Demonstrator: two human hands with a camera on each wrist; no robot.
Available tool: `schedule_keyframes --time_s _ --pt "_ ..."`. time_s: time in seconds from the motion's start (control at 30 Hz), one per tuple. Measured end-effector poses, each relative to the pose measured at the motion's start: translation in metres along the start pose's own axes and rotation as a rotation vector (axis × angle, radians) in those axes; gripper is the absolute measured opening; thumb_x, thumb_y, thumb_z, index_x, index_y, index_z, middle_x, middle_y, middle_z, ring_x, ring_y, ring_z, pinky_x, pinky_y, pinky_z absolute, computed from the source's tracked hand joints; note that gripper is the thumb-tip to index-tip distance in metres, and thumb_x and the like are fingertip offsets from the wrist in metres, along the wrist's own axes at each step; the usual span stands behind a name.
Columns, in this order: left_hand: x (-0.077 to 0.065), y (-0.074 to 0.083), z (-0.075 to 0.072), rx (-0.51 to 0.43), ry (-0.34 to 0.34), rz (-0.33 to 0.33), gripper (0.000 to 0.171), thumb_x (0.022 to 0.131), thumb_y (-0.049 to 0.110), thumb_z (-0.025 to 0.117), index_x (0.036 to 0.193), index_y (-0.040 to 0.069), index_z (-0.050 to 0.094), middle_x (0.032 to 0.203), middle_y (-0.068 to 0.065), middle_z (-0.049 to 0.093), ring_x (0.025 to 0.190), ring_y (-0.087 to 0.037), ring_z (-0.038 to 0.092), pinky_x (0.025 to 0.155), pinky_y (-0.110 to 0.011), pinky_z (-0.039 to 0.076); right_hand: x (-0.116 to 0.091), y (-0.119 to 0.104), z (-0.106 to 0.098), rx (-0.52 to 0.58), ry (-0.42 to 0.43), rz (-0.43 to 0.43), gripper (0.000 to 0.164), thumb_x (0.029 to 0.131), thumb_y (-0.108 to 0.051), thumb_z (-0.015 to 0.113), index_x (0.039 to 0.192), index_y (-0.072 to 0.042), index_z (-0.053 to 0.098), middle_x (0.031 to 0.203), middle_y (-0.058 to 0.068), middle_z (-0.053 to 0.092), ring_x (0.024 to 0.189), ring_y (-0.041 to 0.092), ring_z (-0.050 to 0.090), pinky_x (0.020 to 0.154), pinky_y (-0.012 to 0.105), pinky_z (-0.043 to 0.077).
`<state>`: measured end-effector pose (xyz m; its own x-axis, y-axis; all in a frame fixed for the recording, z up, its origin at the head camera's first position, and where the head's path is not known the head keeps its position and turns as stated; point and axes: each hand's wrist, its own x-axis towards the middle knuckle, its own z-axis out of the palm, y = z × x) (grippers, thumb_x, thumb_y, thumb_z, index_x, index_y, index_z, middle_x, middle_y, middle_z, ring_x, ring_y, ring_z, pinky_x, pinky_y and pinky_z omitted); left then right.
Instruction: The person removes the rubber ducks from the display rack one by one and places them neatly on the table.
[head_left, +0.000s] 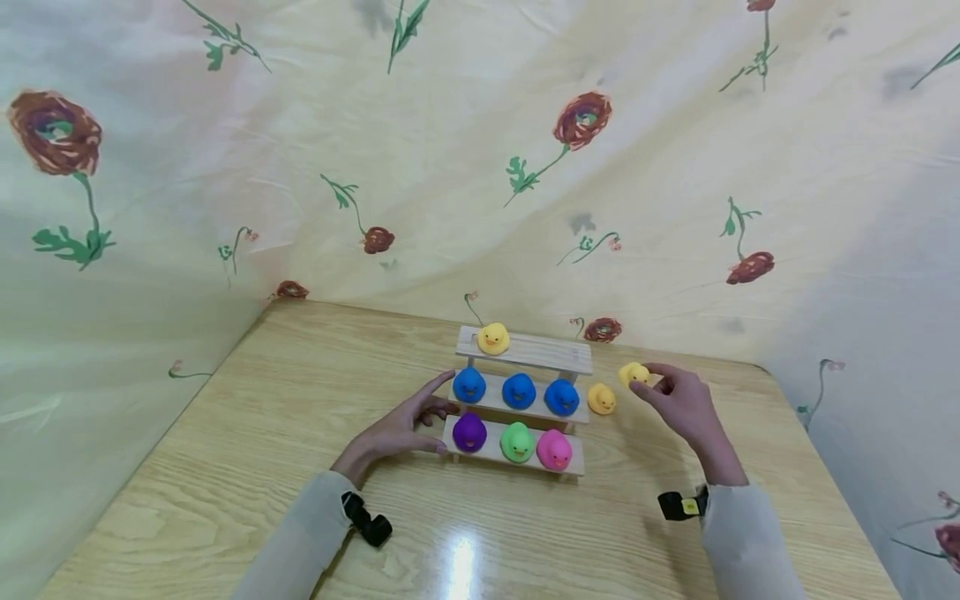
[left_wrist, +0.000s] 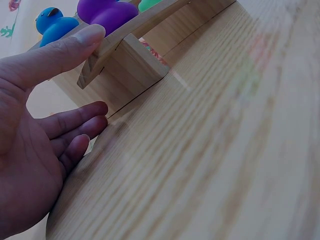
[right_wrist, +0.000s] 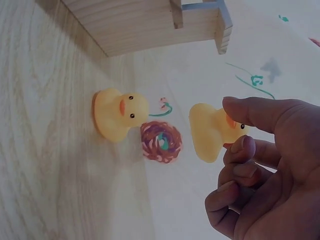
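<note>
- Right grip [head_left: 684, 403] pinches 1 yellow duck [head_left: 629, 373] above the tabletop [head_left: 570, 533], beyond the rack's [head_left: 551, 353] right edge.
- Left grip [head_left: 397, 428] lies relaxed at the left edge.
- I judge this carrying; next needs careful leftward aim.

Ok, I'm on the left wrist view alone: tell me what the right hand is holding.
Observer: The right hand pinches a small yellow duck.
Operator: Now report what sits on the top shelf.
Observer: A single duck, another yellow one, near the left end.
Operator: Finish with the right end of the bottom shelf; I can't see that far.
Observer: A pink duck sits there.
</note>
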<state>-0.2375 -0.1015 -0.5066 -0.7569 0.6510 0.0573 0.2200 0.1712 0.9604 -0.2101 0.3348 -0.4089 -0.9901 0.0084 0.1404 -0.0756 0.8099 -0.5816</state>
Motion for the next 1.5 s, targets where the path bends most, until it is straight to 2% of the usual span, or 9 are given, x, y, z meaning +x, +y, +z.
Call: schedule_keyframes --time_s 0.3,0.57,0.73,0.9,1.5 --pt "0.000 0.000 0.000 0.012 0.002 -0.005 0.107 0.083 0.014 0.081 0.161 0.038 0.012 0.144 -0.015 0.057 0.129 -0.030 0.052 0.096 -0.028 0.042 -0.003 0.013 0.005 0.013 -0.052 0.067 0.057 0.098 -0.034 0.064 0.137 0.007 0.055 0.066 0.000 0.053 0.053 0.009 0.041 0.049 0.027 0.036" --pt "0.001 -0.001 0.000 0.015 0.004 -0.014 0.108 0.082 0.015 0.082 0.160 0.039 0.012 0.143 -0.015 0.057 0.129 -0.029 0.052 0.097 -0.030 0.042 -0.003 0.032 0.015 0.023 -0.088 0.123 0.060 0.098 -0.036 0.064 0.138 0.007 0.053 0.072 0.008 0.059 0.054 0.008 0.041 0.049 0.027 0.036" --pt "0.001 -0.001 0.000 0.015 0.006 -0.018 0.108 0.082 0.015 0.082 0.160 0.039 0.013 0.143 -0.015 0.057 0.129 -0.029 0.052 0.096 -0.029 0.042 -0.003 0.041 0.021 0.031 -0.110 0.146 0.058 0.097 -0.034 0.064 0.138 0.007 0.054 0.073 0.006 0.059 0.057 0.008 0.044 0.050 0.026 0.037" --pt "0.001 -0.002 -0.001 0.019 0.006 -0.010 0.109 0.081 0.014 0.082 0.161 0.038 0.012 0.142 -0.016 0.058 0.127 -0.028 0.053 0.096 -0.028 0.042 -0.004 0.044 0.025 0.028 -0.118 0.152 0.056 0.097 -0.032 0.064 0.137 0.007 0.055 0.072 0.002 0.057 0.059 0.009 0.045 0.051 0.026 0.038" --pt "0.001 -0.001 -0.001 0.028 0.007 0.003 0.108 0.082 0.011 0.081 0.162 0.034 0.011 0.141 -0.017 0.058 0.121 -0.027 0.053 0.094 -0.029 0.042 -0.004 0.050 0.033 0.066 -0.176 0.174 0.054 0.098 -0.025 0.063 0.140 0.007 0.051 0.073 0.003 0.058 0.059 0.010 0.047 0.053 0.026 0.040"
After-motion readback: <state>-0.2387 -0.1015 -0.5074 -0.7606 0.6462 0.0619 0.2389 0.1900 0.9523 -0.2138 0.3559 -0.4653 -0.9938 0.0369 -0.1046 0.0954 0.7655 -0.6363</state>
